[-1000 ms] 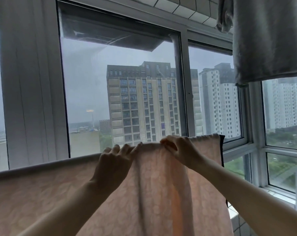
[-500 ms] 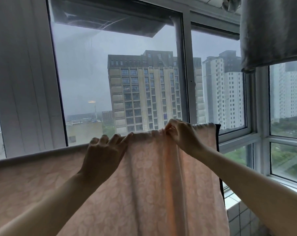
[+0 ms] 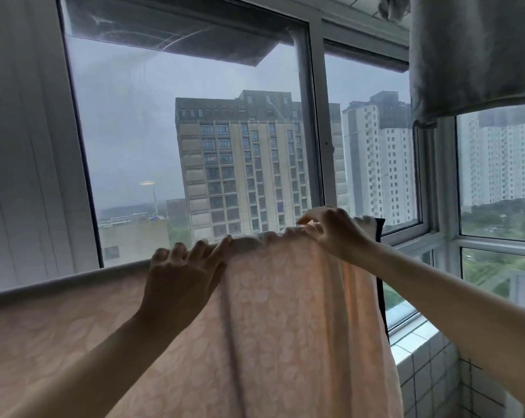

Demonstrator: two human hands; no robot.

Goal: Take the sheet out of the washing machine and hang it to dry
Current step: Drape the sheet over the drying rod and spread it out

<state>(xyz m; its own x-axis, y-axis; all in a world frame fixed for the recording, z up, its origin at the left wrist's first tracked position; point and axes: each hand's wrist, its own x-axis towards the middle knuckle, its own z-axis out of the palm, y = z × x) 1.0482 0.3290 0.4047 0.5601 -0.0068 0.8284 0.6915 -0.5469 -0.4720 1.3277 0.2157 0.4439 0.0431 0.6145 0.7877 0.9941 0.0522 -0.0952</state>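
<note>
Together, left hand (image 3: 181, 271) and right hand (image 3: 335, 230) hold the draped sheet (image 3: 285, 327).

Nothing legible for you to log: no text, label, brand, number or sign can be read on any surface in your view.
</note>
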